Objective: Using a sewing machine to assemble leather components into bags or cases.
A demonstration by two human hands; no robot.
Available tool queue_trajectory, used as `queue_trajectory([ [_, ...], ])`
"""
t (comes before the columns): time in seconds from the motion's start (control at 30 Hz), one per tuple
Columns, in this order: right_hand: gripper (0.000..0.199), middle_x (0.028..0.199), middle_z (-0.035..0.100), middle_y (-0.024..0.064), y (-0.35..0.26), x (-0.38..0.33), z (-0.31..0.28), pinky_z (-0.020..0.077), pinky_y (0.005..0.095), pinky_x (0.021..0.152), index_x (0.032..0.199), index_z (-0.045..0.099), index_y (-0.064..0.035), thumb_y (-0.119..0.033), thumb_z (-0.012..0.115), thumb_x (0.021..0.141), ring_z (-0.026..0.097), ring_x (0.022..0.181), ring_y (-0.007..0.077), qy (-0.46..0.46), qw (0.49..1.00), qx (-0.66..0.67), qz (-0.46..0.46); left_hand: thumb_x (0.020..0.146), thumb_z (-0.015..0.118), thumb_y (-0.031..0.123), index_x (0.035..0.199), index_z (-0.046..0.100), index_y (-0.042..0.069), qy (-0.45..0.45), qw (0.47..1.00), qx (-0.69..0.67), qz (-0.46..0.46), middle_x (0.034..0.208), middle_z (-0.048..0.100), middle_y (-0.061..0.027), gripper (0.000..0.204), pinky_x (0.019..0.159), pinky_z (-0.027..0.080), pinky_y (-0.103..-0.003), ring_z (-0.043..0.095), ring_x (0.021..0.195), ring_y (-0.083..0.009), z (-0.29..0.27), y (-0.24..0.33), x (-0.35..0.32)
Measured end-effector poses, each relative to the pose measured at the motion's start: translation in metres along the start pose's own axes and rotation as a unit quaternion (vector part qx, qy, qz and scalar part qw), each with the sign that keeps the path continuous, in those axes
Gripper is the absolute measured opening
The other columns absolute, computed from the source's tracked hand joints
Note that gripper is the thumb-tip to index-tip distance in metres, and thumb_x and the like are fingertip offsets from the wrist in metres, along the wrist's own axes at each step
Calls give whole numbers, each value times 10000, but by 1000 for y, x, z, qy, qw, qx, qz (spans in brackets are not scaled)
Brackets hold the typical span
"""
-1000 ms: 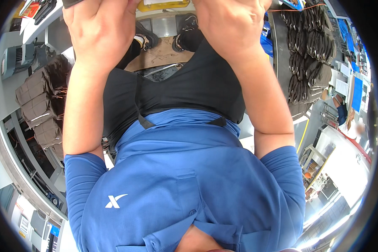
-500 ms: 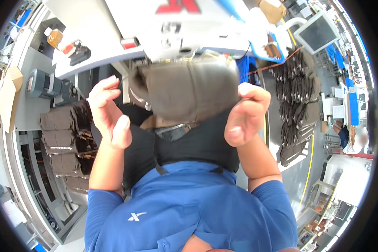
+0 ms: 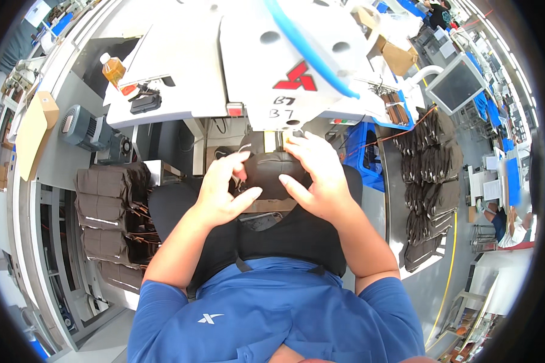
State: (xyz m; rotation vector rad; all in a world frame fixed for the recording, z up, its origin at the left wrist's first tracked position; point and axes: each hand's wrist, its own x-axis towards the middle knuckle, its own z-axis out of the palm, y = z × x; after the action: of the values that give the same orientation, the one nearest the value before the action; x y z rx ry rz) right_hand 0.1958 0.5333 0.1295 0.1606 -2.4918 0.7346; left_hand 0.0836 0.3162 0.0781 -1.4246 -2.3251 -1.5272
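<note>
A dark brown, leather-like sewn cover [image 3: 269,172] sits under the front of a large white machine head [image 3: 248,66], bulging toward my lap. At its left edge is my left hand [image 3: 224,187], fingers slightly bent and thumb stretched apart from them. My right hand [image 3: 321,175] lies along the cover's right side; its fingers reach up near the machine's lower end and its thumb lies over the cover. Both hands look open, touching or nearly touching the cover. The cover's far part is hidden under the machine head.
Stacked brown covers [image 3: 106,221] stand at my left, and more hang in a row [image 3: 427,175] at my right. A blue bin [image 3: 366,154] is right of the machine. A monitor [image 3: 456,83], a grey motor [image 3: 85,127] and an amber bottle [image 3: 112,69] are around. Another person [image 3: 518,227] is far right.
The brown cover was raised, blurred and spread wide, with both hands apart at its sides. Now it sits lower and more compact at the machine, and both hands have come inward to it.
</note>
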Motion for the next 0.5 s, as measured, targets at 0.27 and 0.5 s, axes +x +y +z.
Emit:
queue_trajectory([
  [0.27, 185, 856, 681, 94, -13, -29, 5, 520, 414, 783, 692, 623, -44, -105, 794, 726, 673, 856, 296, 65, 991, 47, -108, 757, 765, 120, 1005, 721, 35, 16, 993, -89, 81, 795, 623, -67, 267, 691, 460, -345, 566, 719, -214, 8, 1, -9],
  [0.5, 314, 603, 520, 51, 4, -24, 18, 409, 289, 528, 685, 589, -47, -214, 780, 870, 490, 565, 121, 35, 925, 176, 336, 930, 727, 184, 661, 579, 29, -13, 939, -259, -226, 592, 492, 41, 344, 524, 333, -251, 399, 585, -33, 16, 9, 4],
])
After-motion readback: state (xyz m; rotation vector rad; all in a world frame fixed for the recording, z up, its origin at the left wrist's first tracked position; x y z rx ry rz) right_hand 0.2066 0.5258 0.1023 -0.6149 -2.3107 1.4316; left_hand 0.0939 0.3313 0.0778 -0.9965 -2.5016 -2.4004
